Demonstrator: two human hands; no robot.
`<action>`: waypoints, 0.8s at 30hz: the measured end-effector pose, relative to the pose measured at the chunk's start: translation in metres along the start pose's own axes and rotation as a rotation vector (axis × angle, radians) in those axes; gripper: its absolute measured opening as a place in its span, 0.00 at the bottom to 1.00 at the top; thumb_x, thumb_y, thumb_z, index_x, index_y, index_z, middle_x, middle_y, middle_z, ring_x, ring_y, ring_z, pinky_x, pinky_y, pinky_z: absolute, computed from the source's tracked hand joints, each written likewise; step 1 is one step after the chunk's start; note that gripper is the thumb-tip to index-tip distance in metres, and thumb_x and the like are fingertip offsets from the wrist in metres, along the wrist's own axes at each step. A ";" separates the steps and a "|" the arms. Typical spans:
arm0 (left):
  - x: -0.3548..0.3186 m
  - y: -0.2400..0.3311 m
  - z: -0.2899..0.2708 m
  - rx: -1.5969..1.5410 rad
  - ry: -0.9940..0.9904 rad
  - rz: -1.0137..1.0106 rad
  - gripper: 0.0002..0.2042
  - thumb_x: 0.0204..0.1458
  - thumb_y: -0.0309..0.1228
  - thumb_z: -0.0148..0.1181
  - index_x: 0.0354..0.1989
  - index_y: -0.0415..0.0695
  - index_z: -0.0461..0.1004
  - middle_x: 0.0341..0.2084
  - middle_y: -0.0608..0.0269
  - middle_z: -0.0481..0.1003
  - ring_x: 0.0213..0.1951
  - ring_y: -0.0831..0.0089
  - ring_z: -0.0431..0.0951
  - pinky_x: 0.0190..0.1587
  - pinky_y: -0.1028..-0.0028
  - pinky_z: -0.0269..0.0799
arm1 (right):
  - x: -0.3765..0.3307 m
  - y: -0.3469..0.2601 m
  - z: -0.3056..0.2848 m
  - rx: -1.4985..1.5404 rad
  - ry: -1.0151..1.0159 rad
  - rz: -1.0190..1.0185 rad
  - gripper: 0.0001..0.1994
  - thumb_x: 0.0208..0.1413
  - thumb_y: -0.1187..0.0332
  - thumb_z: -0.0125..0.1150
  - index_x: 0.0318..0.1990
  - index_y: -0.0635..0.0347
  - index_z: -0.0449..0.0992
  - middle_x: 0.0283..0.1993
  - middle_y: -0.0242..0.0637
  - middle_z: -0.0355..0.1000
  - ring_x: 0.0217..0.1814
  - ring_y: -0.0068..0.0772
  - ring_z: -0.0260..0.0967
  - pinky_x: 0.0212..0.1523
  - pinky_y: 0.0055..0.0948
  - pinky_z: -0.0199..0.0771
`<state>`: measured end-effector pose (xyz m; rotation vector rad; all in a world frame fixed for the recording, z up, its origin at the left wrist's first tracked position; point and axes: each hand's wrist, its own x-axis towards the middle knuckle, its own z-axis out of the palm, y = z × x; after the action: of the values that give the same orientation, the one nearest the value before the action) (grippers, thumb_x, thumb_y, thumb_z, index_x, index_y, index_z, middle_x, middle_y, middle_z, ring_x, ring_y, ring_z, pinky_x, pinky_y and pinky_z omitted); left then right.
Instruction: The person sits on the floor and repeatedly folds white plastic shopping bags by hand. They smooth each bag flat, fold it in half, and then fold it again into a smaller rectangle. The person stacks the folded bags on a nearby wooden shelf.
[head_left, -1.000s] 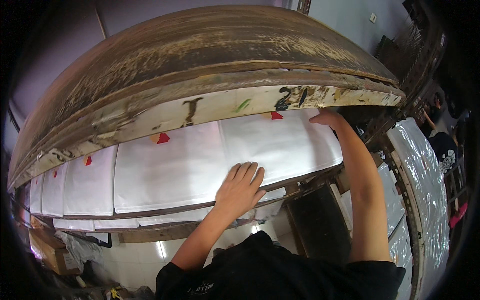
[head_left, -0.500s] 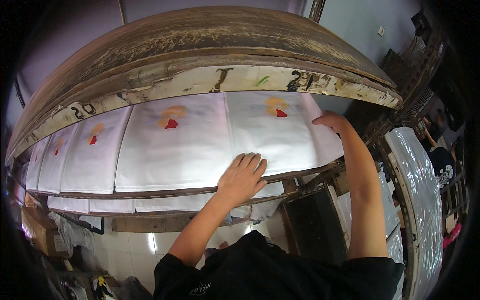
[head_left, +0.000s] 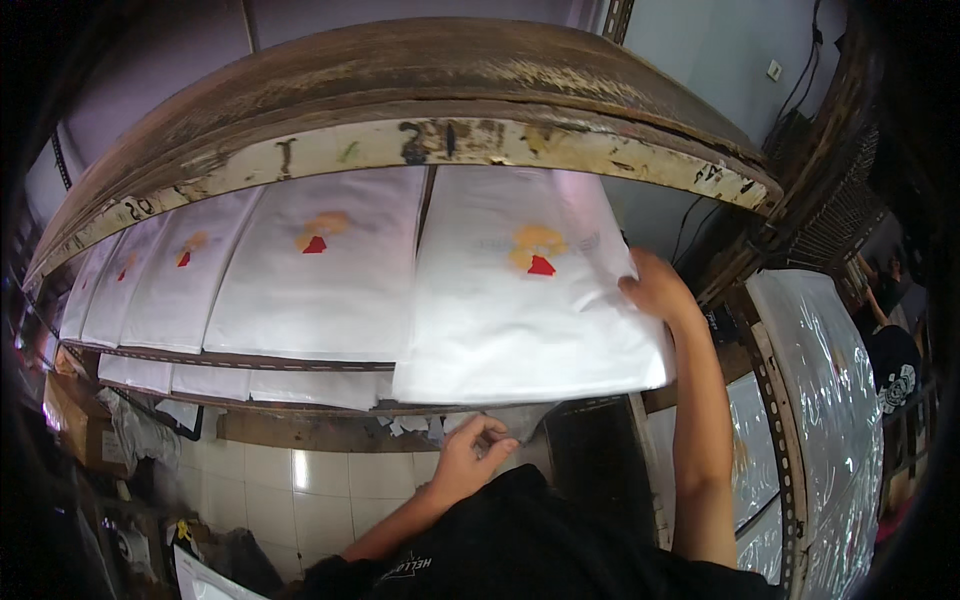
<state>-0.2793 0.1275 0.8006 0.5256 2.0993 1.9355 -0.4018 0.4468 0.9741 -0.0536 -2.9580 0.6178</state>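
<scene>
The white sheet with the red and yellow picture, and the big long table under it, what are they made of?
The white sheet looks like soft matte cloth: it sags over the edge where the right hand grips it. The long table seems to be wood, though that is less sure: brown, grainy, worn, with chipped pale paint.

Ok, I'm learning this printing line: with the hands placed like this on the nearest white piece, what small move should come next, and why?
Probably lift the near edge. The right hand grips the right side of the nearest white printed piece, and the left hand pinches under its front edge by the wooden rail. The piece already rides over its neighbour, so peeling it toward the body looks natural.
</scene>
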 end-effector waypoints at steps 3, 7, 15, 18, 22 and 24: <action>-0.025 -0.018 0.046 -0.749 0.014 -0.184 0.20 0.62 0.28 0.50 0.61 0.37 0.61 0.55 0.53 0.69 0.59 0.61 0.68 0.62 0.58 0.64 | -0.055 0.001 0.003 0.065 0.013 0.064 0.22 0.52 0.71 0.59 0.55 0.69 0.67 0.46 0.59 0.74 0.48 0.58 0.74 0.49 0.41 0.72; -0.024 -0.015 0.067 -1.114 0.202 -0.276 0.25 0.63 0.28 0.47 0.67 0.37 0.51 0.64 0.47 0.59 0.66 0.57 0.61 0.69 0.55 0.55 | -0.113 0.024 0.028 0.206 -0.023 0.037 0.24 0.55 0.69 0.60 0.58 0.68 0.61 0.41 0.64 0.74 0.47 0.64 0.73 0.47 0.47 0.72; -0.044 0.020 0.077 -1.157 0.605 -0.375 0.17 0.60 0.24 0.49 0.58 0.39 0.60 0.52 0.54 0.67 0.57 0.61 0.70 0.62 0.58 0.66 | -0.070 -0.019 0.011 0.018 0.307 -0.193 0.31 0.52 0.74 0.63 0.63 0.71 0.60 0.54 0.64 0.67 0.53 0.63 0.70 0.48 0.45 0.74; -0.054 0.003 0.081 -1.088 0.615 -0.390 0.19 0.59 0.25 0.49 0.59 0.37 0.59 0.53 0.53 0.67 0.58 0.60 0.69 0.63 0.57 0.66 | 0.005 -0.044 0.023 0.041 0.339 -0.392 0.29 0.52 0.73 0.62 0.63 0.68 0.62 0.56 0.61 0.67 0.57 0.62 0.67 0.54 0.47 0.70; -0.062 -0.011 0.082 -1.000 0.605 -0.371 0.22 0.59 0.26 0.49 0.61 0.36 0.56 0.55 0.48 0.65 0.60 0.54 0.67 0.65 0.54 0.62 | 0.136 -0.034 0.056 -0.138 0.030 -0.285 0.32 0.52 0.70 0.59 0.66 0.62 0.61 0.62 0.54 0.66 0.65 0.54 0.63 0.65 0.41 0.63; -0.059 -0.013 0.084 -0.917 0.564 -0.418 0.22 0.59 0.27 0.49 0.62 0.36 0.56 0.55 0.48 0.65 0.60 0.54 0.67 0.64 0.54 0.63 | 0.191 0.020 0.085 -0.182 -0.117 -0.366 0.34 0.50 0.67 0.59 0.67 0.59 0.60 0.63 0.52 0.66 0.66 0.49 0.63 0.66 0.37 0.62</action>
<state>-0.1930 0.1786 0.7755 -0.6426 1.1180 2.6058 -0.6017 0.4423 0.9096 0.5108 -3.0085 0.3113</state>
